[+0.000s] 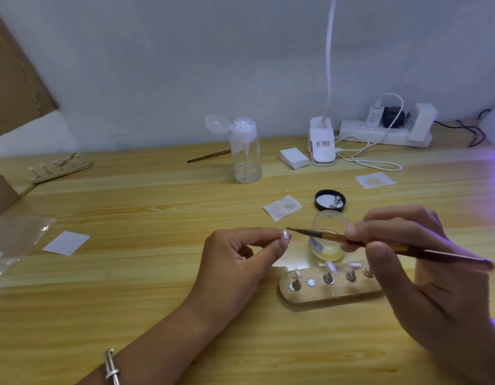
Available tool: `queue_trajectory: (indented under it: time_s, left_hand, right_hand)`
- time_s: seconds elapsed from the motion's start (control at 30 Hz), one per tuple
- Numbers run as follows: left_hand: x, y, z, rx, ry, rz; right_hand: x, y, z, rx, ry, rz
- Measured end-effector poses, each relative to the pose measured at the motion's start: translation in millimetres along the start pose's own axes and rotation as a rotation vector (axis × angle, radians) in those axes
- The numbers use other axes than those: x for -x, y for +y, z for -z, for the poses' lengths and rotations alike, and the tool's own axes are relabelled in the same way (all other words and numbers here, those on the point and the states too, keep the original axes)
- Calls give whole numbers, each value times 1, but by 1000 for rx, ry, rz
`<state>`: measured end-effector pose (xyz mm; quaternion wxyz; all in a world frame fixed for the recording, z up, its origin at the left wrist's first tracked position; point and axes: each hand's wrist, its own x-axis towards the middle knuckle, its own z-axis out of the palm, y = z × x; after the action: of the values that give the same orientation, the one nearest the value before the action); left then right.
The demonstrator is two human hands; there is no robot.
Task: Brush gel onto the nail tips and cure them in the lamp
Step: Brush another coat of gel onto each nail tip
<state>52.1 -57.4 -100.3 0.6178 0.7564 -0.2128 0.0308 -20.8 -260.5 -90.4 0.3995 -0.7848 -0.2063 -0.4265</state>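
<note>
My left hand [238,259] pinches a pale pearly nail tip [285,236] between thumb and forefinger. My right hand [424,262] grips a brown-handled brush [332,237] whose dark bristles point left, just short of the nail tip. Behind the brush stands an open clear gel jar [328,240] with yellowish gel. In front of it lies an oval holder [324,290] bearing several nail tips on small stands. Purple light glows on the table at the far right edge; the curing lamp itself is out of view.
The jar's black lid [329,200] holds one small stand. A clear pump bottle [246,151], a second brush [209,156], a white clip lamp [322,143], a stack of cotton pads [294,158], several wipes, a power strip [385,133], a second holder [60,168] and a plastic bag [16,243] lie around.
</note>
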Motion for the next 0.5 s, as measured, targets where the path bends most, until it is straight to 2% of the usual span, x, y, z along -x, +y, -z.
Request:
queue_trajectory:
  time_s: [0.1, 0.23, 0.4, 0.5]
  left_hand:
    - [0, -1, 0, 3, 6, -8]
    - [0, -2, 0, -6, -3, -17]
    - [1, 0, 0, 13, -7, -20]
    - [0, 1, -1, 26, 4, -12]
  right_hand:
    - [0, 0, -2, 23, -21, 10]
    - [2, -1, 0, -62, 6, -12]
    - [0, 2, -2, 24, 6, -32]
    - [2, -1, -3, -24, -3, -17]
